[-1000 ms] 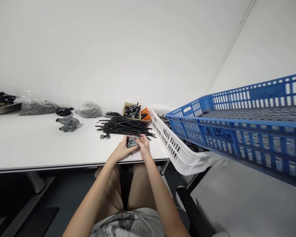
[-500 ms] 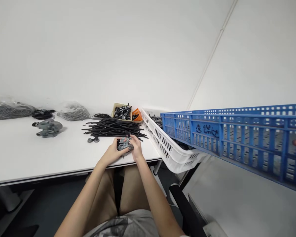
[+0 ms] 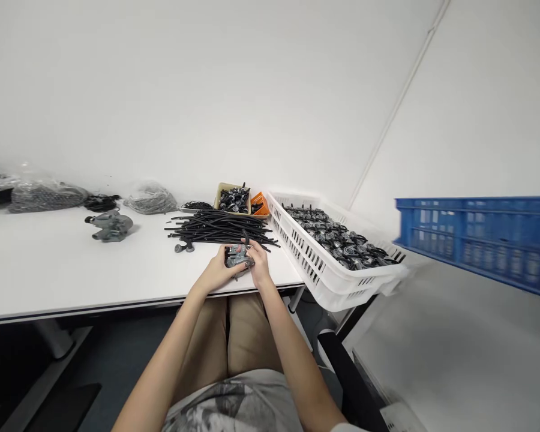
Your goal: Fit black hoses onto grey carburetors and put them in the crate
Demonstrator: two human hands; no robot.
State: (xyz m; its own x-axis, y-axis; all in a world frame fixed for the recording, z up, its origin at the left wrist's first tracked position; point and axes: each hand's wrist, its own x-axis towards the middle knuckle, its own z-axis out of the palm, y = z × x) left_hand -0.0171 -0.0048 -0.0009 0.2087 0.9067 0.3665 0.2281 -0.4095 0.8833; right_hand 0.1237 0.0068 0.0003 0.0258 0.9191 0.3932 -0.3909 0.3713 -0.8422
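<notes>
Fingers of both hands are curled in and pinching a small grey part point(image 3: 236, 257), which sits just above the near edge of the white table point(image 3: 72, 270), between the two palms. I note the left hand point(image 3: 216, 275) cups the part from its left side and the right hand point(image 3: 259, 269) grips it from the right, fingertips pressed on top. Just beyond the hands lies a pile of black tubes point(image 3: 216, 227), almost touching the part. Behind the pile stand a tan box point(image 3: 221, 191) of dark fittings and a small orange bin point(image 3: 263, 206). Right of the hands, a white crate point(image 3: 328, 277) full of dark round parts overhangs the table's end. A blue crate point(image 3: 477, 240) is well apart at far right. A grey assembly point(image 3: 110, 226) rests alone at left, near clear bags point(image 3: 150, 199).
</notes>
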